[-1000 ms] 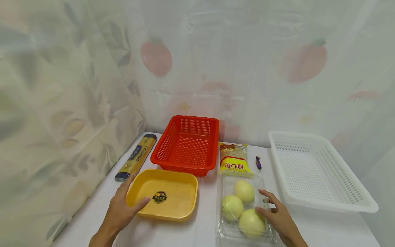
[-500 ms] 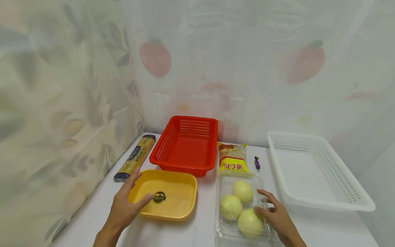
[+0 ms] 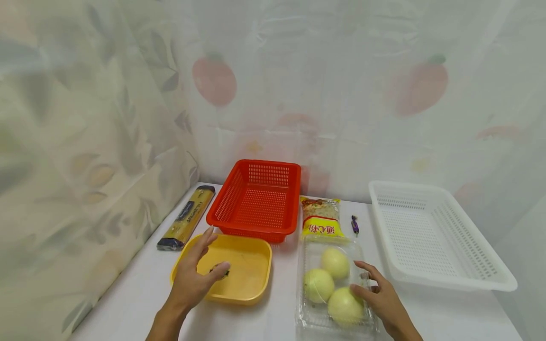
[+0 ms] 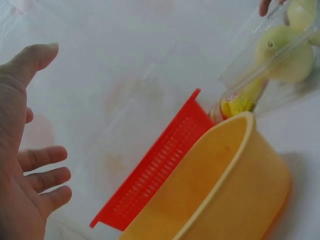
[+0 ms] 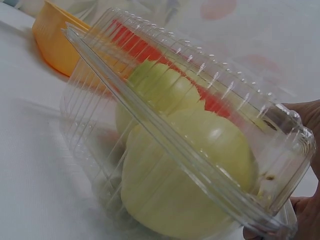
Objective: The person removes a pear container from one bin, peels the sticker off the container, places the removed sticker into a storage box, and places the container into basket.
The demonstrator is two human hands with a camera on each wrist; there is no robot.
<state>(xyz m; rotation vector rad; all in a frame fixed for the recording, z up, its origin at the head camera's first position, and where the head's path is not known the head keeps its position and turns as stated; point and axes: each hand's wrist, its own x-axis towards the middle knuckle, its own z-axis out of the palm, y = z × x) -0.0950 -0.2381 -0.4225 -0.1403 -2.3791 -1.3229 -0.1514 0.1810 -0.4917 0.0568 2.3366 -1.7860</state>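
My left hand (image 3: 189, 279) hovers over the left part of a yellow plastic basin (image 3: 251, 265), thumb and fingers spread, holding nothing. In the left wrist view its fingers (image 4: 47, 177) stand apart from the basin. My right hand (image 3: 386, 300) grips the right side of a clear plastic box (image 3: 313, 322), with thumb and index finger over its edge. Inside lie 3 round, pale yellow-green fruits or vegetables (image 3: 345, 305); the exact kind is unclear. The right wrist view shows the ribbed clear box (image 5: 80, 125) close up, and part of the hand at the right edge.
Behind the basin stands a red basket (image 3: 264, 208). A spaghetti packet (image 3: 187, 218) lies at the left by the curtain. Beyond the box are a yellow pasta bag (image 3: 322, 220) and a purple-wrapped candy (image 3: 355, 226). A white basket (image 3: 435, 241) stands at the right.
My left hand has moved right, from the basin's left rim to over its inside. The right hand and the box have stayed in place.
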